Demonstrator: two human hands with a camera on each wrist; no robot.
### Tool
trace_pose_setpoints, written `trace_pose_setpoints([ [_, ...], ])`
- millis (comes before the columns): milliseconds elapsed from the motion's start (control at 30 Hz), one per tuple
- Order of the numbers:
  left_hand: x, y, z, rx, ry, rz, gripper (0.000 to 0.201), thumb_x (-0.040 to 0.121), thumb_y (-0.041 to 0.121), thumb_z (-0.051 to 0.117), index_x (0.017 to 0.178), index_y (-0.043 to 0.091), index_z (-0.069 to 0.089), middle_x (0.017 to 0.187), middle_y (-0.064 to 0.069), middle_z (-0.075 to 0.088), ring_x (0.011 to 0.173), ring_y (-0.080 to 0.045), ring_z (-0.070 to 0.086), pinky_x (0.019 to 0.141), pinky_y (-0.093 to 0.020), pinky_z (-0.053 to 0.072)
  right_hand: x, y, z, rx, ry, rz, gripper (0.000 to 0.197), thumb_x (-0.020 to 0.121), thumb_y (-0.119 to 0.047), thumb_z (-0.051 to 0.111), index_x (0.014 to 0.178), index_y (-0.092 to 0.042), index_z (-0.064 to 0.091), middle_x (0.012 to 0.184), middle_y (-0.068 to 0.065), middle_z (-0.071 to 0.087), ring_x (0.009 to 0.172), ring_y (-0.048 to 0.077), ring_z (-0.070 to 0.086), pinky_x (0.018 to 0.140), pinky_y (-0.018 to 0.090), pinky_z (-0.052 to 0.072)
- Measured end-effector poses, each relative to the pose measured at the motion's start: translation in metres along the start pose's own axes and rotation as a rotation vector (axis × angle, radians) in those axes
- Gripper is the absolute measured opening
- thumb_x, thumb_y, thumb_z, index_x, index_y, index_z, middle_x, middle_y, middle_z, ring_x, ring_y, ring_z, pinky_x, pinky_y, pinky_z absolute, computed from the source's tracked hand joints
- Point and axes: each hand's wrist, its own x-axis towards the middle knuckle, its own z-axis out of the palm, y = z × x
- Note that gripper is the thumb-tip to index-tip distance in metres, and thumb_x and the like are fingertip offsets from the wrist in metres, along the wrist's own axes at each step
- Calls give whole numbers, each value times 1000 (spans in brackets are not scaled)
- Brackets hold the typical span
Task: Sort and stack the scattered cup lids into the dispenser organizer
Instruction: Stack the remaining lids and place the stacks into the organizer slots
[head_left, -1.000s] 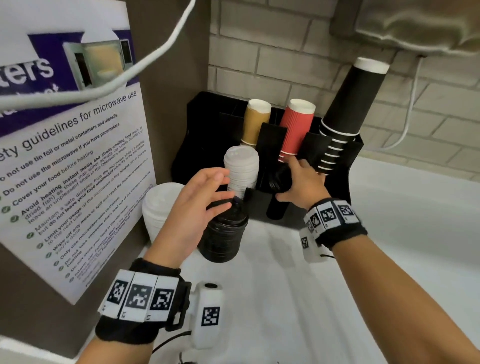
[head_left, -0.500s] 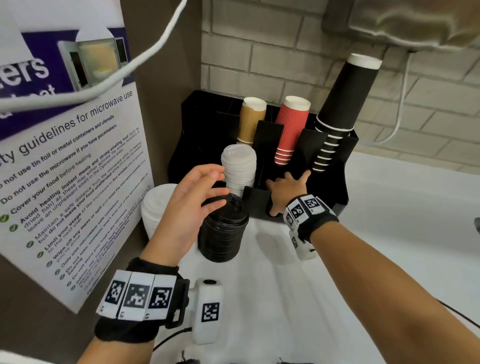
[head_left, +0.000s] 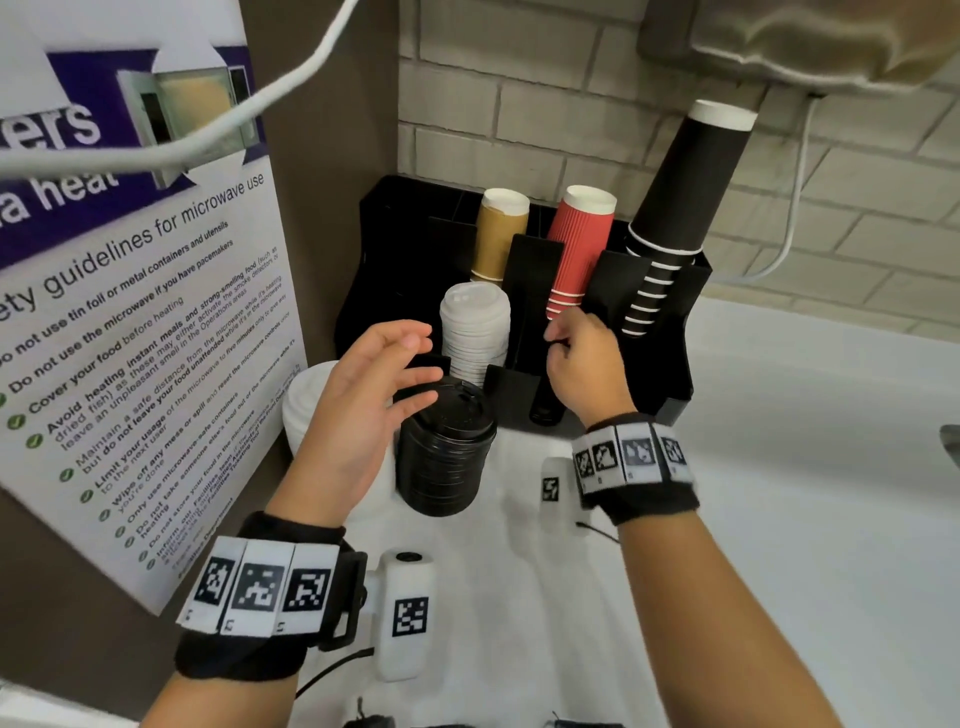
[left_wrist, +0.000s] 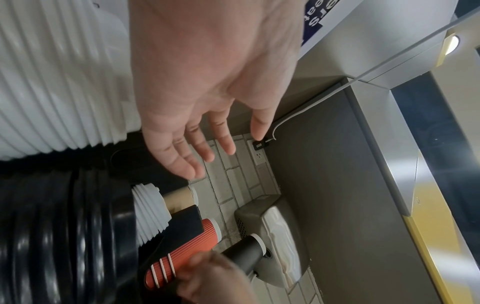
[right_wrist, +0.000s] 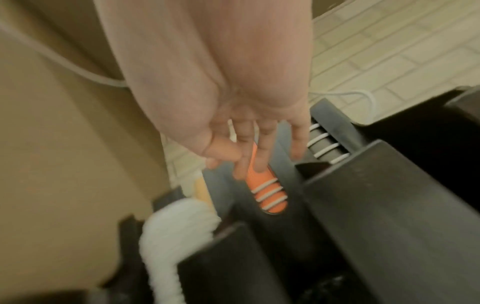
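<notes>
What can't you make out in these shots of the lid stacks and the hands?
- White lid stack by the poster: head view, mostly hidden behind the left hand.
- Right hand fingertips: head view hides them; right wrist view motion-blurred.
- Organizer front slot contents: too dark.

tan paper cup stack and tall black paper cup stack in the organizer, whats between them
The stack of red ribbed paper cups stands between the tan paper cup stack and the tall black paper cup stack, with black organizer dividers between; the head view shows it.
</notes>
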Motion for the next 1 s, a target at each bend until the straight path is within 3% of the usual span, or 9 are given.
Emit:
trace_pose_setpoints([
  [67, 1, 1, -2, -8, 18, 7, 18, 98, 22, 50, 99, 28, 67, 107, 5, 65, 95, -12, 67, 80, -28, 53, -20, -17, 0, 272, -83, -54, 14, 83, -10, 65, 93, -8, 56, 99, 10, 59, 93, 23, 56, 82, 35, 46],
  [100, 1, 2, -2, -15, 22, 12, 18, 98, 22, 51, 99, 28, 67, 107, 4, 65, 95, -12, 67, 80, -27, 53, -30, -26, 3, 319, -212, -61, 30, 78, -23, 74, 94, -11, 52, 100, 8, 57, 94, 21, 55, 81, 32, 46],
  [200, 1, 3, -5, -30, 24, 24, 15, 96, 24, 53, 98, 28, 68, 107, 3, 64, 94, -12, 67, 77, -25, 54, -49, -40, 15, 185, -535, -88, 66, 56, -57, 80, 98, -27, 39, 106, -5, 45, 102, 19, 49, 89, 41, 46],
  [300, -1, 3, -8, -25, 23, 24, 13, 91, 30, 58, 98, 30, 69, 106, 5, 66, 94, -12, 68, 77, -26, 54, -56, -44, 24, 128, -551, -81, 69, 58, -44, 86, 99, -29, 33, 106, -8, 37, 104, 20, 46, 95, 54, 43],
  [467, -2, 3, -11, -24, 45, 19, 17, 84, 34, 58, 95, 31, 70, 103, 7, 66, 95, -14, 67, 77, -26, 54, -55, -43, 31, 161, -549, -69, 66, 61, -32, 86, 101, -29, 34, 109, -5, 37, 103, 19, 46, 98, 56, 40],
  [633, -1, 3, -11, 3, 63, 50, 15, 96, 23, 54, 98, 28, 68, 106, 5, 65, 95, -14, 66, 79, -27, 52, -51, -40, 32, 211, -515, -76, 64, 60, -31, 84, 101, -32, 35, 110, -7, 38, 106, 18, 47, 99, 54, 40],
  [733, -2, 4, -6, 45, 81, 122, 12, 90, 24, 61, 100, 28, 66, 106, 5, 64, 94, -13, 65, 77, -24, 54, -48, -38, 25, 304, -443, -63, 62, 61, -26, 85, 103, -30, 39, 109, -4, 40, 104, 15, 47, 95, 42, 42],
  [867, -4, 5, -2, 290, -9, 251, 49, 71, 38, 75, 117, 40, 56, 122, 14, 59, 107, -3, 61, 87, -22, 51, -45, -38, 3, 687, -409, 18, 59, 69, -22, 81, 113, -32, 43, 112, 4, 51, 105, 21, 59, 84, 37, 53],
  [1000, -2, -2, 8, 251, -219, 142, 90, 60, 39, 82, 137, 53, 37, 145, 11, 43, 129, -10, 51, 100, -29, 47, -43, -43, -12, 924, -572, 55, 66, 67, -36, 75, 125, -45, 45, 114, 6, 60, 100, 17, 64, 88, 37, 54],
])
